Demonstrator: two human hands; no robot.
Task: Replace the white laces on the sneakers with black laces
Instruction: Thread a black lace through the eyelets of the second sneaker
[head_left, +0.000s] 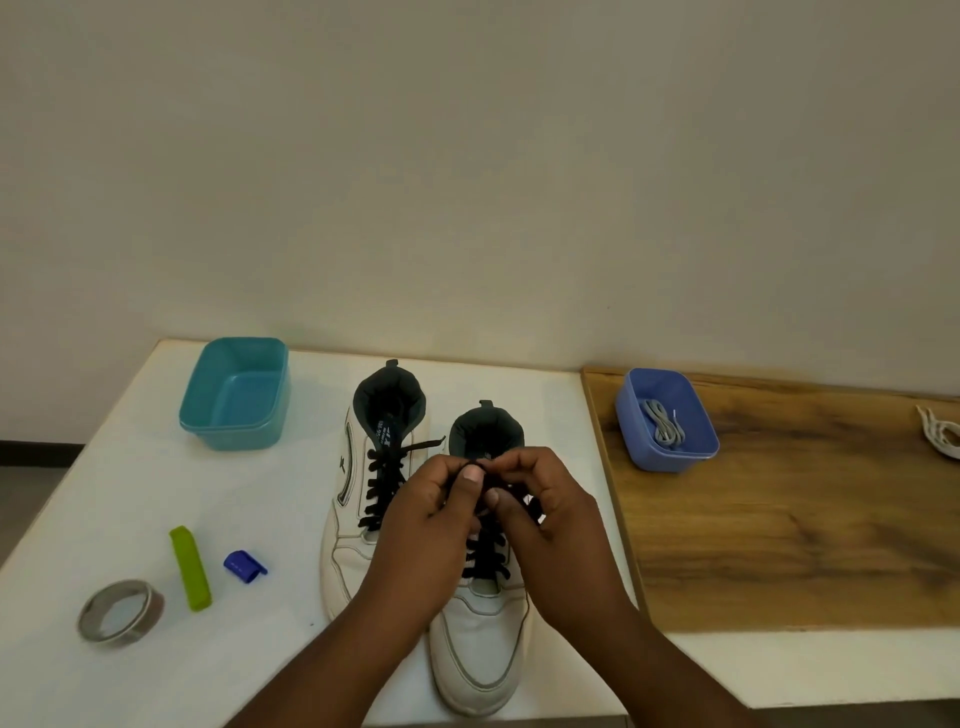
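While both sneakers stand side by side on the white table (156, 493), long axes running near to far with toes toward the viewer, the right sneaker (483, 644) sits nearer than the left sneaker (358, 525). Left hand (431, 514) and right hand (545, 514) each pinch the black lace (483, 558) above the right sneaker's top eyelets. White laces (943, 439) lie on the wooden board (779, 519), well apart.

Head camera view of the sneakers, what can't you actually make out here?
- Top of the black lace on the right sneaker: hidden by the left hand and right hand, so whether it is knotted is unclear.
- White laces: cut off by the right edge.
- Print on the left sneaker's tongue: too small to read.
- Laces in the blue tub: count unclear.
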